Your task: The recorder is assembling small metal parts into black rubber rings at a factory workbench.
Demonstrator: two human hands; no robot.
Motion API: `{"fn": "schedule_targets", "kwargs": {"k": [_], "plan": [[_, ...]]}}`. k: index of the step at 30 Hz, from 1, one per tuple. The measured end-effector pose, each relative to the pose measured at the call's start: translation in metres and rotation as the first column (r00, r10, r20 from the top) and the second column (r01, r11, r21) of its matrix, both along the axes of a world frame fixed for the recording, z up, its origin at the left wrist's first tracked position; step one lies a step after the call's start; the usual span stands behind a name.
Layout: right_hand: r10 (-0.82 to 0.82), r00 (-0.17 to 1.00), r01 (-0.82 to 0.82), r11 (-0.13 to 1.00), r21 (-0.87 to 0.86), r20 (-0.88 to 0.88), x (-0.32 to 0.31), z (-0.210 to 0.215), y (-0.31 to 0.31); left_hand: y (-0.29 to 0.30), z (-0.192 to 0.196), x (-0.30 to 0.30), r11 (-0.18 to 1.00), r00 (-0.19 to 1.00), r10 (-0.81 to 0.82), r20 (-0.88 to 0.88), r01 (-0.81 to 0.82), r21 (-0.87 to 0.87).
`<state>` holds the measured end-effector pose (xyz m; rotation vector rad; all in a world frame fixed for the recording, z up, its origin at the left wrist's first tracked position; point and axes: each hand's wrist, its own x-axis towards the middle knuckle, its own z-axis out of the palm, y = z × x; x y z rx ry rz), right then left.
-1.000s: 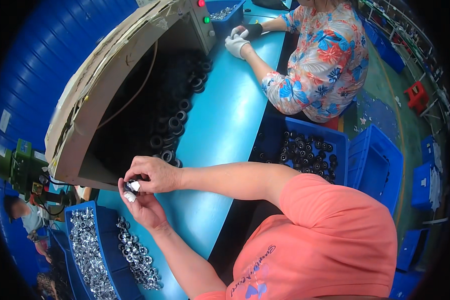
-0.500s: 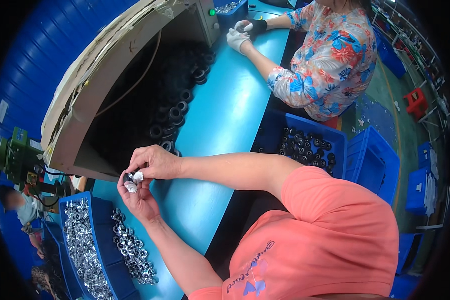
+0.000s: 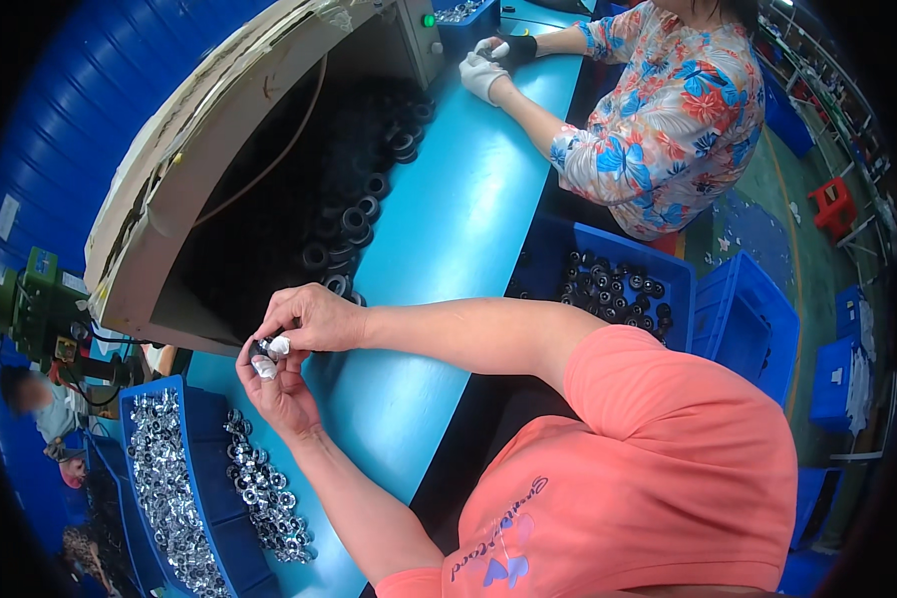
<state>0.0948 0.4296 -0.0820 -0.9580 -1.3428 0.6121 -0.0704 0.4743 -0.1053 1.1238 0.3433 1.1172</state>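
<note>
Workshop with a long turquoise table [image 3: 468,229], blue bins along its edges.
Left hand [image 3: 274,394] and right hand [image 3: 309,317] both pinch a small metal part [image 3: 269,349] near the table's left edge.

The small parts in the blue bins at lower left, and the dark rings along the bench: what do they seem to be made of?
Small parts: probably bright plated metal; they glint silver. Dark rings: matte black, perhaps rubber or plastic; the picture leaves it open.
</note>
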Motion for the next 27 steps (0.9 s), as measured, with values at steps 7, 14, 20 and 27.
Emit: {"fn": "schedule_targets", "kwargs": {"k": [7, 14, 20, 27], "plan": [[0.002, 1.000, -0.002, 1.000, 0.012, -0.023, -0.003, -0.001, 0.003, 0.002, -0.001, 0.001, 0.999, 1.000, 0.023, 0.009, -0.023, -0.027], [-0.020, 1.000, 0.020, 1.000, 0.004, 0.015, -0.003, 0.002, -0.002, -0.003, 0.001, 0.003, 1.000, 1.000, 0.009, 0.012, -0.008, -0.023], [-0.027, 1.000, 0.027, 1.000, -0.016, -0.005, -0.003, 0.008, -0.007, -0.012, 0.009, 0.008, 1.000, 1.000, 0.002, 0.006, -0.002, -0.027], [-0.048, 0.998, 0.048, 0.999, -0.015, 0.037, -0.004, 0.013, -0.012, -0.015, 0.012, 0.011, 0.999, 0.998, 0.050, -0.024, -0.050, 0.007]]}}
